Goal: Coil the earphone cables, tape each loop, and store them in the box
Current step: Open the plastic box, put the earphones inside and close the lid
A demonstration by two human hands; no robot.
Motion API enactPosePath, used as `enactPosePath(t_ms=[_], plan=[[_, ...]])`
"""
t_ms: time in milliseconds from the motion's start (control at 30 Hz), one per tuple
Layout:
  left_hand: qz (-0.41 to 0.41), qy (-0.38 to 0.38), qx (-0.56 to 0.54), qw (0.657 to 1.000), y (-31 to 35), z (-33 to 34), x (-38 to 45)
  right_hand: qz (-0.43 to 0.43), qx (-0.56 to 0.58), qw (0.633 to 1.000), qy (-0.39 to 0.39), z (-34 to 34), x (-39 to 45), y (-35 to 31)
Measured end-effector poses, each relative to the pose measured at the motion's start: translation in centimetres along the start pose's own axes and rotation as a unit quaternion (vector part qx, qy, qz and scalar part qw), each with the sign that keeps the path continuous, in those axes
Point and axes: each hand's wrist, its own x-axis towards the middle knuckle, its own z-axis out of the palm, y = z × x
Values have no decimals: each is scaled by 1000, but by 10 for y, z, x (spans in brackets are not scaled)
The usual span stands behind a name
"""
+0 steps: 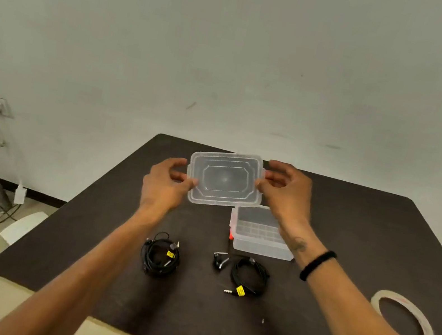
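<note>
Your left hand (166,179) and right hand (283,190) each pinch a short end of the clear lid (225,178), thumbs under, fingers curled over, holding it lifted clear so the open box (261,233) below is free to load. Both coiled earphone cables (159,257) (249,275) wait nearer you on the table (352,220), the tape roll (402,320) off right.

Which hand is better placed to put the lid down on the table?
Left, probably. The left hand has bare table below it, while the right hand is over the box. Both grip the lid.
</note>
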Motion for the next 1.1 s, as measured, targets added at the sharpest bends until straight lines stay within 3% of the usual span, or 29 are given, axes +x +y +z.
enactPosePath(t_ms=[100, 200, 333, 500, 567, 633, 733, 800, 867, 1100], plan=[[44, 9, 58, 997, -21, -27, 14, -77, -90, 992, -34, 37, 5, -4], [76, 25, 113, 990, -51, -45, 20, -149, -220, 957, -111, 64, 7, 2], [92, 4, 194, 977, -90, -53, 19, -210, -431, 843, -243, 89, 8, 13], [76, -37, 234, 969, -109, -59, 9, -263, -521, 751, -309, 97, 4, 25], [123, -47, 274, 953, -104, -67, -4, -274, -516, 748, -315, 93, -2, 22], [205, -50, 279, 937, -92, -78, -29, -281, -467, 784, -296, 79, -13, 13], [276, -160, 294, 901, -72, -88, -76, -226, -423, 845, -237, 41, -47, -8], [259, -249, 352, 864, -65, -84, -95, -151, -459, 835, -265, 11, -73, -20], [236, -284, 411, 834, -66, -73, -101, -84, -506, 807, -292, -9, -94, -22], [184, -266, 457, 829, -67, -56, -94, -79, -563, 774, -278, -15, -126, 1]])
